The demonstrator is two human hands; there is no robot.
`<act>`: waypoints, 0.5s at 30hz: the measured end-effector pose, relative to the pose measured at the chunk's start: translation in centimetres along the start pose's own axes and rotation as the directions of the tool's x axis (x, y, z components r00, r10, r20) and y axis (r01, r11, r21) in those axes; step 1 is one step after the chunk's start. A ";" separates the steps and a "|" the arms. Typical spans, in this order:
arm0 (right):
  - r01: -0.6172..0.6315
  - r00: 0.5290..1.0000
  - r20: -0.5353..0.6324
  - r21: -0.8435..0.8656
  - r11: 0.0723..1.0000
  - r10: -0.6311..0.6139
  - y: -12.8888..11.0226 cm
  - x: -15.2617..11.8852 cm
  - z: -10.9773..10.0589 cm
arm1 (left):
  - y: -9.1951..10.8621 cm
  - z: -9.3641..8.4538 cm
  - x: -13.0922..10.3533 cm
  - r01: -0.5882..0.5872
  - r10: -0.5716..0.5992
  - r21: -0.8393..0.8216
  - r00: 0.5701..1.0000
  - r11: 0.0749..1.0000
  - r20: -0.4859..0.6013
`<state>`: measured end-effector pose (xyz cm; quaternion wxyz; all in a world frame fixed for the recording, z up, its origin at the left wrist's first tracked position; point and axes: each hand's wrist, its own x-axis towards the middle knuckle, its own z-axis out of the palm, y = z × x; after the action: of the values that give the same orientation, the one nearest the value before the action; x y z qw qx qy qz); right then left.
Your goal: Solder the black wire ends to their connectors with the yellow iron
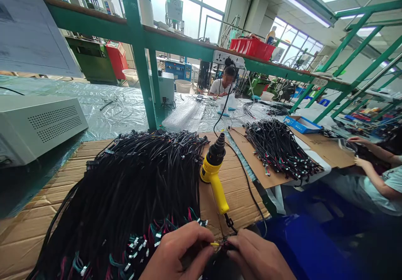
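At the bottom centre, my left hand (pixel 184 253) pinches a small yellow piece (pixel 215 244) between thumb and fingertips. Close beside it, my right hand (pixel 256 255) is closed on a dark cable end (pixel 226 243) with thin wires. The yellow piece meets these wires between the two hands. A large bundle of black cables (pixel 141 179) with white connectors lies at the left, partly behind my left hand. Just beyond my hands, a yellow heat gun (pixel 216 183) stands nozzle up on the cardboard.
A second cable pile (pixel 279 148) lies on cardboard at the right, near a blue box (pixel 302 124). A grey machine (pixel 47 125) stands left. Green shelving (pixel 138 54) rises ahead. One person sits beyond it; another person's arms (pixel 373 167) reach in from the right.
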<state>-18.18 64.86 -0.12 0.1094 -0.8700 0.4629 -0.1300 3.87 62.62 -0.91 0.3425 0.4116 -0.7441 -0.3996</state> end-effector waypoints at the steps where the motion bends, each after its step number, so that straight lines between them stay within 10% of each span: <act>1: -0.001 1.000 0.002 0.007 1.000 0.001 0.0 0.0 0.0 | 0.0 0.0 0.0 -0.003 0.003 0.002 1.000 1.000 0.002; 15: -0.022 1.000 0.010 0.046 0.999 0.021 -0.4 0.0 -0.8 | 0.2 0.2 -0.1 0.017 -0.016 -0.052 0.999 0.998 0.029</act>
<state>-18.10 65.08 0.73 0.1330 -0.8629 0.4685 -0.1352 3.63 62.81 -0.88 0.3393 0.4029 -0.7346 -0.4276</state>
